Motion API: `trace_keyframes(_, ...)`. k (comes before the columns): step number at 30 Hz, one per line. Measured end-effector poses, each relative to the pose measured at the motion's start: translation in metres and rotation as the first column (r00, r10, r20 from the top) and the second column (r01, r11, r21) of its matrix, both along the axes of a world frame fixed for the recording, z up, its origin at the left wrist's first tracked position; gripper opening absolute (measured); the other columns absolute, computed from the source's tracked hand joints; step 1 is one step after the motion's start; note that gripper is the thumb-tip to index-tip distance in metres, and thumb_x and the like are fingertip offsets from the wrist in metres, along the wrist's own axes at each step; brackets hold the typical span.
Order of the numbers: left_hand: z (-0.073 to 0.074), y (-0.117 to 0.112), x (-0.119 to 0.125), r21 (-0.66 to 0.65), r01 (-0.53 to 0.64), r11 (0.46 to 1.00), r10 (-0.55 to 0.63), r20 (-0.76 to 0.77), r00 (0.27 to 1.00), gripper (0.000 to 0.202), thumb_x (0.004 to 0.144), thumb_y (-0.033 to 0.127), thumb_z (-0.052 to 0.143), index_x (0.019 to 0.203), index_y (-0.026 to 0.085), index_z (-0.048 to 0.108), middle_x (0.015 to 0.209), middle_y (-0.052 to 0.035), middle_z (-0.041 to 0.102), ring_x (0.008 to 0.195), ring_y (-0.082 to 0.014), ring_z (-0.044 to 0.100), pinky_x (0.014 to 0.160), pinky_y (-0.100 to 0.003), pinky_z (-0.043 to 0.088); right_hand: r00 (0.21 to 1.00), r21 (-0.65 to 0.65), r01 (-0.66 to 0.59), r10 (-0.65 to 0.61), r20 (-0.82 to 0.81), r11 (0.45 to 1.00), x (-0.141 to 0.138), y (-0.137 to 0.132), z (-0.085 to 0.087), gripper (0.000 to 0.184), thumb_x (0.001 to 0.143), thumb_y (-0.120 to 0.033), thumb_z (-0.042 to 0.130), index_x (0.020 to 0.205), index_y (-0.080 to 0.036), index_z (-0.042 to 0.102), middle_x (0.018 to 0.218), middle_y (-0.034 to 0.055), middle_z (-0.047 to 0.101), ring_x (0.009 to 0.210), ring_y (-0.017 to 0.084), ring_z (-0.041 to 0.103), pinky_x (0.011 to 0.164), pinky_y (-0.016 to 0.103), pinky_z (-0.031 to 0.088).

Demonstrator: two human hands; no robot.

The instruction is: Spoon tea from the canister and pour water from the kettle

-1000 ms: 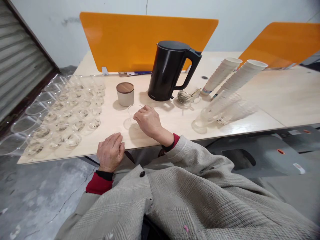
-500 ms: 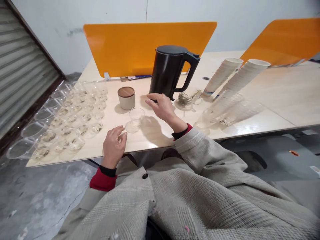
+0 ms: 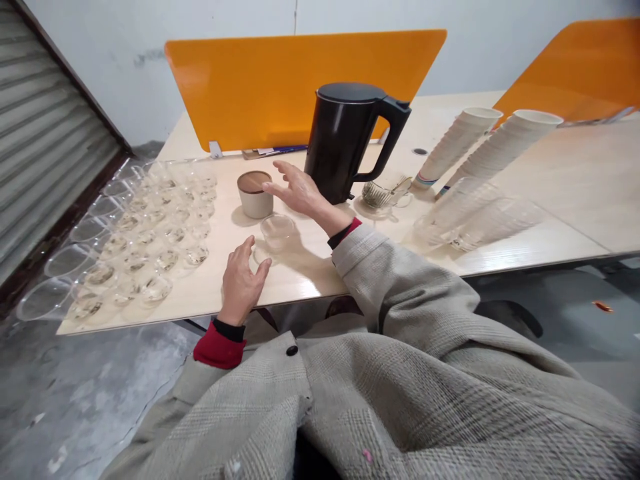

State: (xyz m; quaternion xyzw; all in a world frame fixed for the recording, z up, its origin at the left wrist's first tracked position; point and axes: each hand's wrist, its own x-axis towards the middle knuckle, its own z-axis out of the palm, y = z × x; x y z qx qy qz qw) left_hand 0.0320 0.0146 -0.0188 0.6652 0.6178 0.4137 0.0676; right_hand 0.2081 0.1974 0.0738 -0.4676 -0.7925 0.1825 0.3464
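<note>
A light canister (image 3: 257, 204) with a brown wooden lid (image 3: 254, 181) stands on the table. My right hand (image 3: 299, 190) is open beside it, thumb stretched over the lid's right edge; whether it touches cannot be told. Closer to me is a clear plastic cup (image 3: 276, 235), upright and apparently with nothing in it. Thumb and fingers spread, my left hand (image 3: 243, 280) is open at the cup's near left side, holding nothing. Behind my right hand rises a black electric kettle (image 3: 345, 137). To its right, a small glass cup (image 3: 379, 194) holds dry tea leaves and a thin utensil.
Rows of clear plastic cups (image 3: 167, 259) with dark bits in their bottoms fill the table's left side. Leaning stacks of paper cups (image 3: 505, 152) and clear cups (image 3: 493, 220) lie to the right. An orange divider (image 3: 240, 93) borders the back.
My right hand has moved left from in front of the kettle to the canister's lid, its fingers spreading. My left hand has shifted right and forward toward the clear cup, opening wider.
</note>
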Motion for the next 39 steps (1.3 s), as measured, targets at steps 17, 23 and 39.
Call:
trace_keyframes(17, 0.004, 0.038, 0.031, -0.048, 0.007, 0.999, -0.003, 0.098, 0.995, 0.095, 0.085, 0.048, 0.087, 0.164, 0.025, 0.039, 0.147, -0.0175, 0.07, 0.132, -0.0377, 0.067, 0.109, -0.055, 0.056, 0.983, 0.022, -0.179, 0.178, 0.048, 0.984, -0.048, 0.051, -0.024, 0.106, 0.075, -0.038, 0.093, 0.168, -0.02, 0.045, 0.169, 0.0181, 0.05, 0.157, 0.04, 0.044, 0.13, 0.059, 0.034)
trace_keyframes(23, 0.008, 0.037, 0.04, -0.097, 0.004, 0.995, 0.007, 0.111, 0.994, 0.073, 0.092, 0.049, 0.081, 0.154, 0.027, 0.05, 0.141, -0.0145, 0.074, 0.123, -0.0347, 0.071, 0.104, -0.053, 0.057, 0.99, 0.02, -0.14, 0.14, 0.012, 0.99, -0.05, 0.045, -0.028, 0.094, 0.08, -0.034, 0.089, 0.163, -0.016, 0.05, 0.162, 0.0188, 0.055, 0.149, 0.033, 0.053, 0.127, 0.047, 0.041)
trace_keyframes(39, 0.003, -0.001, 0.019, 0.088, -0.029, 0.996, 0.014, 0.169, 0.986, 0.093, 0.089, 0.052, 0.084, 0.166, 0.028, 0.039, 0.162, -0.0176, 0.058, 0.149, -0.0363, 0.057, 0.113, -0.055, 0.056, 0.99, 0.375, -0.027, 0.076, -0.116, 0.927, 0.016, -0.005, 0.044, 0.082, 0.086, -0.048, 0.082, 0.159, -0.029, 0.051, 0.156, 0.0121, 0.055, 0.153, 0.037, 0.049, 0.13, 0.057, 0.042)
